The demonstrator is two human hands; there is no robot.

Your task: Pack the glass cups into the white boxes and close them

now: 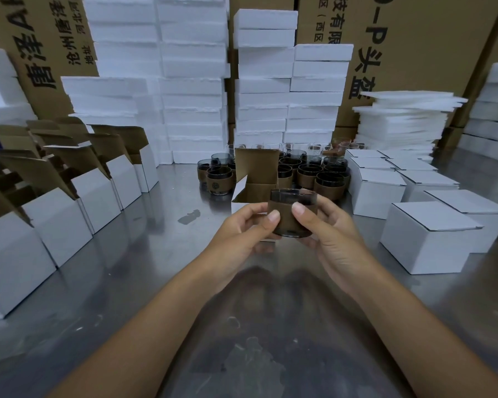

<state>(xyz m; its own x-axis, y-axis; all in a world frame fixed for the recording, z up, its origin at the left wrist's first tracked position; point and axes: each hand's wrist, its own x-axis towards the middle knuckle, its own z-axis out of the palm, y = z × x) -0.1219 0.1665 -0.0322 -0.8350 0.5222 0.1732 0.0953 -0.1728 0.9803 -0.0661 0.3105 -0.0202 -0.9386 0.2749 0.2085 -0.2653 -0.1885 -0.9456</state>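
The glass cup point(292, 215), with a brown sleeve, is at the centre of the frame. The left hand point(242, 234) and the right hand point(332, 234) pinch it, both thumbs on its near side. Just behind it stands an open white box point(258, 168) with its lid up.

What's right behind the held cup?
An open white box, lid up, stands behind the cup. The cup, left hand and right hand cover its inside and front.

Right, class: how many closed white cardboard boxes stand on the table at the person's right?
8 closed white boxes, in two columns of four running from the near right edge back to the foam sheets; any behind those could be hidden.
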